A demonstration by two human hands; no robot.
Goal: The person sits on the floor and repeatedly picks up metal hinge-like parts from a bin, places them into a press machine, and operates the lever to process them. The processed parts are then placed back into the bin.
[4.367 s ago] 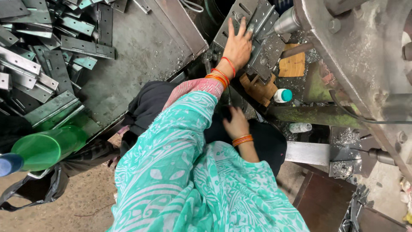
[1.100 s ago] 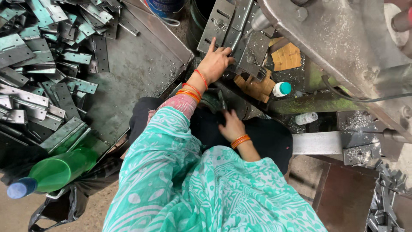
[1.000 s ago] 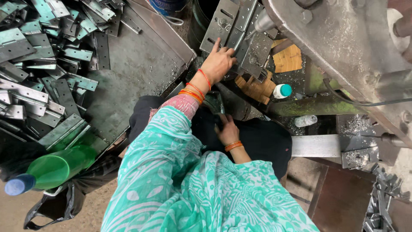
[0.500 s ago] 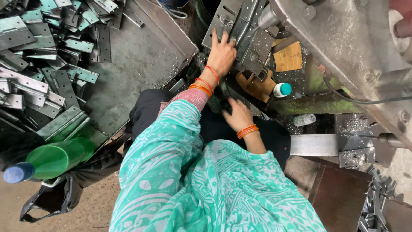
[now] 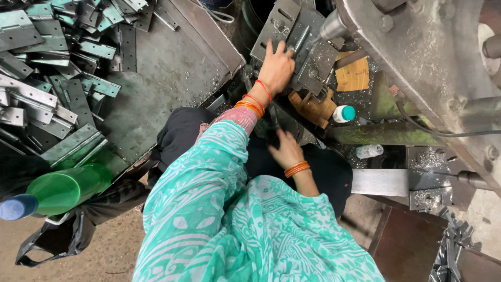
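My left hand [image 5: 275, 67] reaches forward and lies over the near edge of a grey perforated metal plate [image 5: 292, 28] on the bed of a heavy press machine [image 5: 417, 57], fingers curled on it. Orange and red bangles circle that wrist. My right hand [image 5: 286, 150], also with orange bangles, hovers low over my black-clad lap [image 5: 329, 172], fingers apart and slightly blurred, pointing at the dark gap under the machine. Nothing shows in it. A teal patterned sleeve [image 5: 209, 177] covers my left arm.
A grey tray table [image 5: 172, 73] at left carries a heap of metal hinge plates [image 5: 47, 78]. A green bottle with a blue cap [image 5: 57, 190] lies at its near edge above a black bag [image 5: 52, 240]. Wooden blocks [image 5: 313, 107], a small teal-capped bottle [image 5: 344, 113] and metal shavings lie beside the press.
My left hand has stayed on the plate throughout. My right hand has dropped a little from the machine's underside toward my lap. The view has shifted slightly.
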